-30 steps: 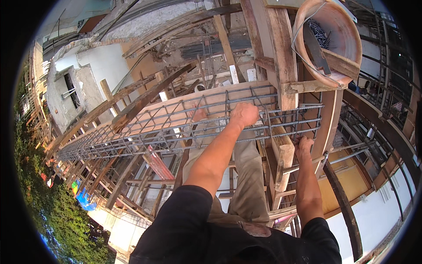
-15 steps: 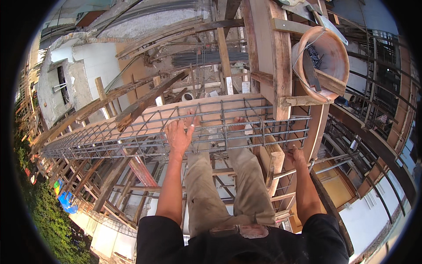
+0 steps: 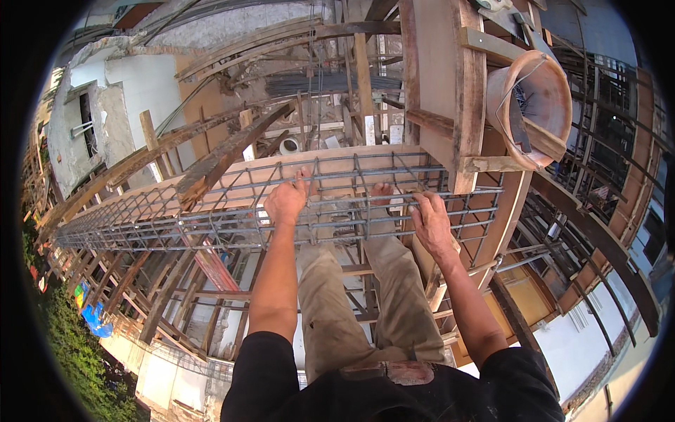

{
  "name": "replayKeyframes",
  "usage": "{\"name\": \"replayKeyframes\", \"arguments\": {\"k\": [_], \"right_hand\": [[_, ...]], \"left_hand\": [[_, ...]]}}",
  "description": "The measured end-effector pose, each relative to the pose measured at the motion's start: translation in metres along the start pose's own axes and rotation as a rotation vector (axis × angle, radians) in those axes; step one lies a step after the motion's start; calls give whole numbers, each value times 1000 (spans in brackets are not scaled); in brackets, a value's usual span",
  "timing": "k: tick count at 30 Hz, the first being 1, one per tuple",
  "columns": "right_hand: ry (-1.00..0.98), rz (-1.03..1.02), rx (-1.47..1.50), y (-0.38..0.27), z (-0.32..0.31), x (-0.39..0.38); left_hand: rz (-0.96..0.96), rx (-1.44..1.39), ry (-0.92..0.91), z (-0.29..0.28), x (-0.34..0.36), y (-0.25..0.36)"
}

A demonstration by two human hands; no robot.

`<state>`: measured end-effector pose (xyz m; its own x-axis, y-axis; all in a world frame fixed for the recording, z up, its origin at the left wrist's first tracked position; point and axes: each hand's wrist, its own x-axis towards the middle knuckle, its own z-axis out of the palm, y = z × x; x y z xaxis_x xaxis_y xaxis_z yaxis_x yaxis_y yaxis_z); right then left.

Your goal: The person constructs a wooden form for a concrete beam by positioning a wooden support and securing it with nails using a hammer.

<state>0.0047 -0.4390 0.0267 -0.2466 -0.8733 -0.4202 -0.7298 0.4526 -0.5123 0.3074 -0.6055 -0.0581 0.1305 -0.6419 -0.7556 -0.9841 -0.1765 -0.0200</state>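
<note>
A long rebar cage (image 3: 330, 215) of tied steel bars runs across in front of me, from the far left to the wooden post formwork on the right. My left hand (image 3: 285, 204) is closed round a top bar of it, left of my legs. Farther right, my right hand (image 3: 432, 222) has its fingers curled over the same side of the cage; the fingertips are partly hidden behind the bars. Behind the cage stands a plywood form board (image 3: 246, 176). My bare feet show through and beyond the bars.
An orange-brown bucket (image 3: 562, 91) with nails and a wood piece sits at the upper right beside the timber-braced column form (image 3: 470, 91). A rough beam (image 3: 228, 158) slants near the cage at left. Below are open scaffold poles, with trees (image 3: 84, 359) at lower left.
My right hand has moved up and left from the cage's lower right end onto its bars. My left hand keeps its grip, its fingers now more tightly curled. The view has shifted slightly.
</note>
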Motion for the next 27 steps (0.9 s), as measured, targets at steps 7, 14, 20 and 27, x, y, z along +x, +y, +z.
{"name": "replayKeyframes", "arguments": {"k": [7,14,20,27], "right_hand": [[169,-53,-49,10,47,13],[546,578,428,49,75,3],[665,730,423,50,82,18],[250,840,100,49,66,38]], "left_hand": [[87,35,23,15,14,-15],[-38,-40,-74,-11,7,10],[-32,41,-53,-4,12,2],[-62,28,-95,-5,13,5]]}}
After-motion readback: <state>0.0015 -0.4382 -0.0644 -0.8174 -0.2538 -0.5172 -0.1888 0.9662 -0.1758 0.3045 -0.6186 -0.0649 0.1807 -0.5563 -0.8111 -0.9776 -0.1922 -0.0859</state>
